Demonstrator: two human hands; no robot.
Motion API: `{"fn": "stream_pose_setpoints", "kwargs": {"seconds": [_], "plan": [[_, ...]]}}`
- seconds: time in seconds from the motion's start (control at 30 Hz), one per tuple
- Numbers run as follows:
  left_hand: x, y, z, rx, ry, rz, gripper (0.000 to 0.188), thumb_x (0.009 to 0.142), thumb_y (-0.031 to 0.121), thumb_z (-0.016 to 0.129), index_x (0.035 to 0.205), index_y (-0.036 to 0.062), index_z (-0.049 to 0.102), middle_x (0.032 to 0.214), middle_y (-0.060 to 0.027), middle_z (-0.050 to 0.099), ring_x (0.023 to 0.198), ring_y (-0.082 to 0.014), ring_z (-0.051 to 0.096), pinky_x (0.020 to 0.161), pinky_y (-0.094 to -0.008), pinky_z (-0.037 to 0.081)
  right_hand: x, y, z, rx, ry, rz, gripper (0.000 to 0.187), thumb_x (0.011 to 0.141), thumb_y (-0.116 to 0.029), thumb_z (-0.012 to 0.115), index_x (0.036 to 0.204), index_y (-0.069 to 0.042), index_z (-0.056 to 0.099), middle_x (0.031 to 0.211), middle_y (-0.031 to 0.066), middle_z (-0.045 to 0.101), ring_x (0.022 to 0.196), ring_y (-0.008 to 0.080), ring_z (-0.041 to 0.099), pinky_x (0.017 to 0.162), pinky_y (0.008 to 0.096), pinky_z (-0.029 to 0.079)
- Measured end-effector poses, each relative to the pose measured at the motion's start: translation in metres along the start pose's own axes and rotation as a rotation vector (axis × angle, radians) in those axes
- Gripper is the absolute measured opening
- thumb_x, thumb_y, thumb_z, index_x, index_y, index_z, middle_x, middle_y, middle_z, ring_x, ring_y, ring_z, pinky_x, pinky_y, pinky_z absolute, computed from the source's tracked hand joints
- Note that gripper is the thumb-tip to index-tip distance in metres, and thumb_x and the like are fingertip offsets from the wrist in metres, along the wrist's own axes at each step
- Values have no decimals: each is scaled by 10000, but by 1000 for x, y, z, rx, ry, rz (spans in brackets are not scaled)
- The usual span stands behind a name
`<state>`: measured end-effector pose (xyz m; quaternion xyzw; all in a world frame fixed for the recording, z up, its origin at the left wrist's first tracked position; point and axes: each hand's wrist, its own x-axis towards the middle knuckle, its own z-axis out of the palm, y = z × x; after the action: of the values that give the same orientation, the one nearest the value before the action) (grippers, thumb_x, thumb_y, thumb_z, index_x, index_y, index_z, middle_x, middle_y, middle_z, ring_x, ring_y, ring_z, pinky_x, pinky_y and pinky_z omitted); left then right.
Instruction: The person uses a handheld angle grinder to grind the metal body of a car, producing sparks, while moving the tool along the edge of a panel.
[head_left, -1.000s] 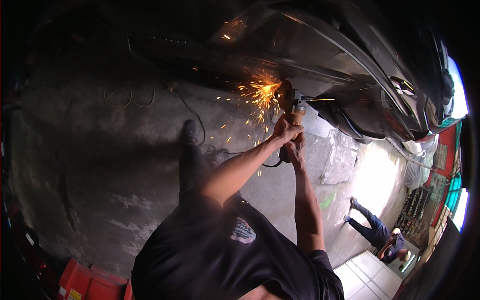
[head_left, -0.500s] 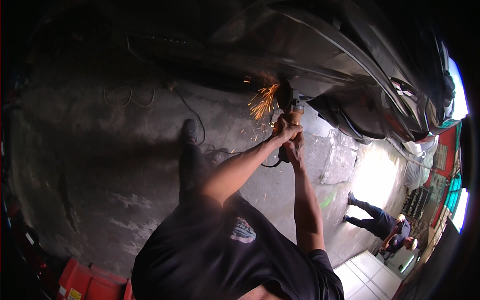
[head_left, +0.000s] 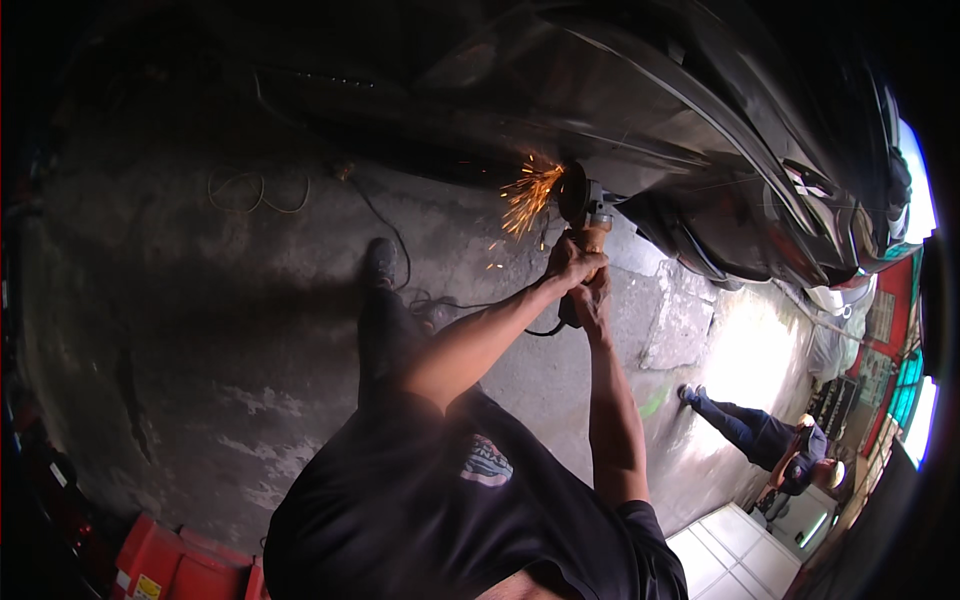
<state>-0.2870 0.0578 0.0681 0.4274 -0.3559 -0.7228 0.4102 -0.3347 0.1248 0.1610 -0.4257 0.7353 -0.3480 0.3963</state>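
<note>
I see grinder (head_left: 583, 208) ahead, against car body (head_left: 700, 130) above. Both hands just below it. Cable (head_left: 385, 225) on floor (head_left: 200, 330), left. Another person (head_left: 770, 440) lower right.

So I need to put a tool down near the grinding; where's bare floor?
Bare concrete floor lies left of the dark shoe, below the looped wire. It is crowded where both hands hold the angle grinder, amid sparks.

Orange sparks (head_left: 525, 190) off dark glossy car body (head_left: 640, 110), black shirt (head_left: 450, 510), red crates (head_left: 165, 560)
</note>
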Motion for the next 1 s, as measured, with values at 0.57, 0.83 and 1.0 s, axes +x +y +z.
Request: {"fn": "stream_pose_setpoints", "kwargs": {"seconds": [0.57, 0.83, 1.0], "plan": [[-9, 18, 10, 86, -90, 33, 662, 741, 128, 770, 1376, 55, 598, 1286, -82, 653, 1157, -183, 597, 981, -321, 477, 0, 29, -13, 140, -15, -53, 566, 817, -228, 753, 1281, -11, 511, 1177, 99, 635, 1049, 194, 607, 908, 334, 505], [7, -3, 5, -26, 13, 144, 609, 639, 305, 857, 1081, -41, 619, 950, -162, 686, 870, -267, 683, 766, -389, 551, 2, 1, -1, 55, -5, -56, 553, 806, -229, 750, 1257, -8, 516, 1145, 98, 639, 1028, 190, 608, 893, 337, 509], [-3, 9, 4, 35, -91, -106, 647, 742, 134, 802, 1360, 69, 624, 1253, -52, 665, 1103, -150, 612, 921, -301, 504, 2, 11, -4, 72, 9, 11, 554, 780, -210, 735, 1249, -6, 521, 1105, 92, 644, 995, 183, 611, 858, 326, 513]]}}
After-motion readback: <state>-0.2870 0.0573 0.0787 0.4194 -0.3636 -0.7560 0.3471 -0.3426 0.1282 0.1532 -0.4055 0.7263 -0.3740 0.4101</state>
